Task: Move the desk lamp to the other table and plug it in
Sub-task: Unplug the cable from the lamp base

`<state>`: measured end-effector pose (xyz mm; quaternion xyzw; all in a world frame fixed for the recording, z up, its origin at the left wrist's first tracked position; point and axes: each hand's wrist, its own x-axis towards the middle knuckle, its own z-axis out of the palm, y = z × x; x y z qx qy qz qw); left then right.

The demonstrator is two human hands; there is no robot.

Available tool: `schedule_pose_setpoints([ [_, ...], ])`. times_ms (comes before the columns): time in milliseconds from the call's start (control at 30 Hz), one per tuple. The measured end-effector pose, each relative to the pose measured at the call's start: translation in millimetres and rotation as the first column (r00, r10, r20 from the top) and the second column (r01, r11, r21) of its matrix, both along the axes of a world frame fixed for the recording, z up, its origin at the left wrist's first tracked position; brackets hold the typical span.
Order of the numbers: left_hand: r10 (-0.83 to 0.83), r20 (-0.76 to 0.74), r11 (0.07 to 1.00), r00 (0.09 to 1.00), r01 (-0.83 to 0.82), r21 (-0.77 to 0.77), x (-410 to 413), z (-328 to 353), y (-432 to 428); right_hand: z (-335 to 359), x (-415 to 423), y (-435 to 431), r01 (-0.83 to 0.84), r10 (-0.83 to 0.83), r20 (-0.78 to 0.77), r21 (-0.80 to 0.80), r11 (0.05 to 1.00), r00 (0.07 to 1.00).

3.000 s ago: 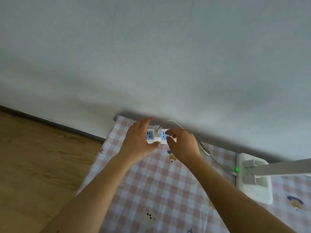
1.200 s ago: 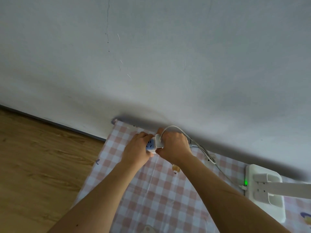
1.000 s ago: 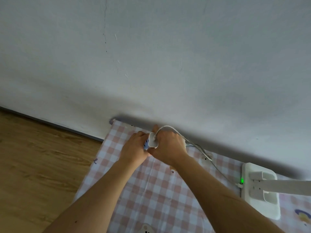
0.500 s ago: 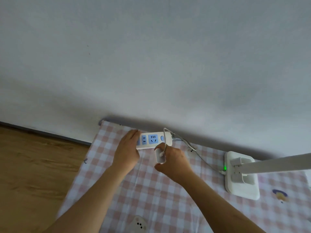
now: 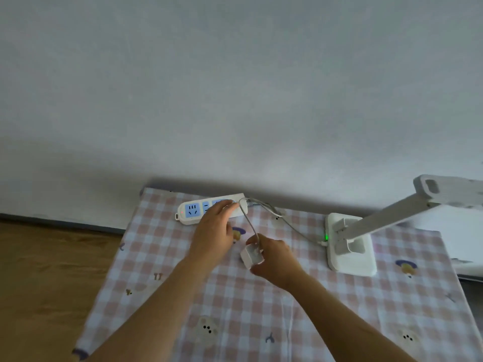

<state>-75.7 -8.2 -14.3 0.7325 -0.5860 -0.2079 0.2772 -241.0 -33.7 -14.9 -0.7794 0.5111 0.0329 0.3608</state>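
Note:
A white desk lamp (image 5: 349, 246) stands on the checked tablecloth at the right, a green light lit on its base, its arm reaching right. Its thin cable (image 5: 287, 222) runs left to a white plug adapter (image 5: 251, 255), which my right hand (image 5: 274, 259) grips above the cloth, free of any socket. A white power strip (image 5: 194, 210) with blue sockets lies by the wall. My left hand (image 5: 213, 232) rests on the strip's right part with fingers straight, hiding its sockets there.
The table (image 5: 162, 270) with the pink-and-white checked cloth stands against a plain grey wall. Wooden floor (image 5: 52, 270) shows to the left, beyond the table's edge. The lamp's arm (image 5: 397, 211) juts out over the right side.
My right hand has pulled the adapter out of the power strip and drawn it toward me. My left hand went from gripping the strip to lying flat on it.

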Motion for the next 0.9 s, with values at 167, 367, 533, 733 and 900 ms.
schedule_pose_setpoints([
  [167,-0.095,0.022,0.995,0.995,0.096,-0.017,-27,9,-3,9,-22,1,0.067,-0.066,0.028,-0.016,0.998,0.997],
  [367,-0.201,0.054,0.979,0.978,0.202,-0.033,-60,17,-9,24,-62,2,0.225,-0.220,0.058,-0.111,0.968,0.974],
  [533,-0.299,0.092,0.954,0.950,0.300,0.006,-95,24,-21,45,-98,1,0.432,-0.401,0.169,-0.233,0.871,0.900],
  [733,-0.406,0.121,0.913,0.906,0.408,0.006,-140,34,-41,54,-141,-4,0.613,-0.609,0.131,-0.331,0.717,0.782],
  [900,-0.428,0.139,0.904,0.893,0.425,0.055,-163,24,-51,52,-163,-12,0.657,-0.688,0.083,-0.395,0.642,0.721],
])
